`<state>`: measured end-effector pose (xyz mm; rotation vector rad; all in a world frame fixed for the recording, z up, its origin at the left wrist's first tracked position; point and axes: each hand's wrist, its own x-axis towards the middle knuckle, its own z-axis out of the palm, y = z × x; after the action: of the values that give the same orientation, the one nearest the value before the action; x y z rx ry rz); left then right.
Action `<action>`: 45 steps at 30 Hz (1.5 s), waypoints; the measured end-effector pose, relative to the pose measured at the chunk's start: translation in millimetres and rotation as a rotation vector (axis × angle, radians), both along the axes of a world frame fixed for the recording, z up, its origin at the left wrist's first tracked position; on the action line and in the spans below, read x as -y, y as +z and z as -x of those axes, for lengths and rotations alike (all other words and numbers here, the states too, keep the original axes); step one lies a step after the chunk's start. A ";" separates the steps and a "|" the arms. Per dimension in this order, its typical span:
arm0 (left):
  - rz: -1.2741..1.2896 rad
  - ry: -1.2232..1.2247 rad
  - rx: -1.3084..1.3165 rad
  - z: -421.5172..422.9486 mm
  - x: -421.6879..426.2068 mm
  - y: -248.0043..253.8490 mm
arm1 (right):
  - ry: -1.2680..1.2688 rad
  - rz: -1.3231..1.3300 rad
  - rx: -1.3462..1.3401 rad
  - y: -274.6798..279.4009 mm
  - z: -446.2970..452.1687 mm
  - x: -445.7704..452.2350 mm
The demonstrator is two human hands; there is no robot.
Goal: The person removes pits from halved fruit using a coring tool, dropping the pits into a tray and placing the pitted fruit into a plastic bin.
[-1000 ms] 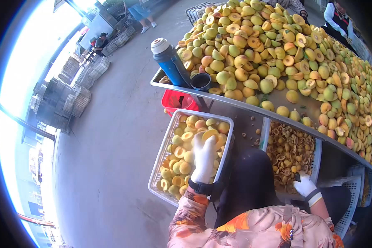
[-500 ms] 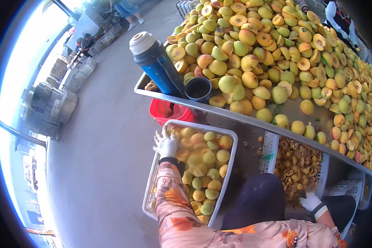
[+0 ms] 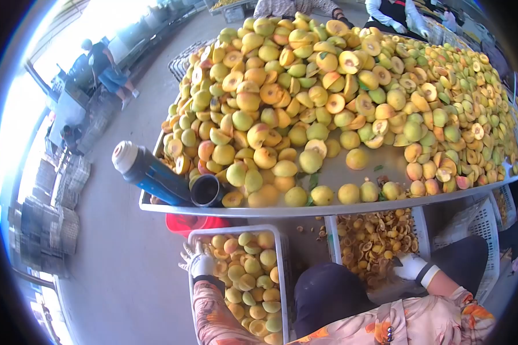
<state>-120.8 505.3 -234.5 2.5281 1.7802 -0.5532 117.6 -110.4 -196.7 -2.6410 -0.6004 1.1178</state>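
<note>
My left hand (image 3: 198, 261), in a white glove, has its fingers spread at the left rim of a white crate (image 3: 282, 253) full of halved yellow-green fruit (image 3: 251, 266), which look like peaches or apricots. Nothing shows in its grasp. Over a second crate (image 3: 421, 230) of brownish pits and scraps (image 3: 371, 241), my right hand (image 3: 410, 266) is gloved too, with its fingers curled downward. A small dark thing shows at its fingertips, too unclear to name. A metal-edged table (image 3: 305, 210) in front bears a large heap of halved fruit (image 3: 270, 95).
On the table's left corner stand a blue thermos (image 3: 155, 177) and a dark cup (image 3: 206, 191). Below them is a red bucket (image 3: 195, 222). Another white crate (image 3: 479, 227) stands at right. Co-workers (image 3: 394, 17) sit across the table; a person (image 3: 106, 66) walks at far left.
My view has turned right and lifted, so table and crates appear shifted left and lower. My left hand stays at the crate rim, my right over the scraps.
</note>
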 end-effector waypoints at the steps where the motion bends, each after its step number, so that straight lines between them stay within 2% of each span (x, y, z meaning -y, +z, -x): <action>1: 0.001 -0.016 -0.045 -2.8 -2.7 4.6 | 0.002 -0.019 0.025 -1.4 0.0 2.5; 3: 0.025 -0.023 -0.126 -12.5 -1.7 21.1 | 0.010 -0.065 0.062 4.3 -3.5 5.2; 5: -0.131 -0.107 -0.004 -7.6 8.9 26.9 | 0.029 -0.116 0.069 23.6 -2.7 4.0; 8: -0.147 -0.161 0.097 -34.6 21.4 73.4 | 0.028 -0.303 0.205 30.1 1.5 6.0; 11: -0.316 -0.420 0.599 -65.1 49.8 122.1 | -0.174 -0.509 0.248 62.6 6.8 -11.3; 12: -0.302 -0.450 0.716 -85.9 71.7 148.3 | -0.115 -0.494 0.285 49.0 5.0 -6.5; 13: -0.286 -0.482 0.833 -111.2 91.3 170.1 | 0.052 -0.166 0.243 42.0 0.2 0.9; 15: -0.303 -0.604 0.963 -157.3 95.3 176.5 | 0.213 0.129 0.126 13.7 -2.8 20.5; 17: -0.380 -0.594 0.764 -198.8 97.1 180.2 | 0.101 0.010 0.120 23.9 1.4 21.5; 19: -0.208 -0.463 0.477 -232.7 77.0 167.9 | 0.030 -0.109 0.130 49.0 -0.6 16.3; 21: -0.141 -0.384 0.379 -252.8 73.9 167.0 | -0.016 -0.209 0.229 54.5 1.2 20.6; 23: -0.146 -0.380 0.402 -257.9 70.8 167.9 | -0.084 -0.362 0.349 57.7 9.0 24.4; 24: -0.146 -0.371 0.460 -255.8 70.1 168.5 | -0.140 -0.558 0.419 62.8 10.9 22.8; 25: -0.143 -0.373 0.521 -252.2 69.8 168.4 | -0.144 -0.559 0.396 63.6 12.7 25.5; 27: -0.158 -0.430 0.843 -239.9 96.2 185.5 | -0.148 -0.566 0.356 59.8 12.6 27.9; 28: 0.035 -0.381 1.037 -237.1 87.1 175.5 | -0.003 -0.205 0.251 46.3 8.2 35.5; 29: 0.314 -0.255 1.260 -230.8 97.7 180.8 | 0.116 0.074 0.131 7.5 6.3 52.1; 31: 0.893 0.046 1.662 -217.5 133.8 198.0 | 0.050 -0.077 0.183 28.8 8.3 47.2; 32: 1.152 0.094 1.740 -210.3 154.4 203.1 | 0.011 -0.137 0.172 45.9 9.3 41.6; 33: 1.267 0.084 1.756 -201.4 178.4 211.4 | -0.034 -0.196 0.164 66.1 7.1 33.7; 34: 1.183 -0.040 1.749 -196.2 204.8 210.0 | -0.002 -0.251 0.214 73.5 7.3 32.8; 35: 1.343 0.027 1.791 -191.2 226.0 213.4 | -0.063 -0.322 0.231 85.5 10.4 29.7; 36: 1.501 0.108 1.822 -186.1 247.0 216.5 | -0.069 -0.472 0.325 73.5 15.2 31.8; 37: 1.562 0.117 1.820 -180.0 268.6 218.4 | -0.095 -0.617 0.393 84.8 21.7 30.5; 39: 1.580 0.105 1.825 -175.3 307.4 213.1 | -0.097 -0.720 0.416 85.8 28.2 37.6; 40: 1.322 -0.139 1.741 -173.1 330.5 213.3 | 0.024 -0.281 0.257 55.8 23.2 47.1; 41: 1.686 0.179 1.814 -173.1 344.5 214.0 | 0.033 -0.178 0.227 24.7 26.5 59.4; 42: 1.596 0.116 1.811 -171.8 361.1 211.1 | 0.049 -0.073 0.197 21.8 30.2 63.8; 43: 1.503 0.056 1.812 -171.7 375.5 209.0 | 0.036 -0.142 0.247 19.2 32.2 67.6; 44: 1.631 0.133 1.796 -168.9 385.3 210.4 | 0.016 -0.300 0.374 13.8 33.4 69.9; 45: 1.497 0.019 1.780 -166.5 393.4 204.1 | -0.016 -0.413 0.359 38.0 31.3 65.2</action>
<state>45.7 111.9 -30.3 0.9155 0.2641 0.3353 86.3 -175.6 -158.7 -2.4765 -0.7760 0.4457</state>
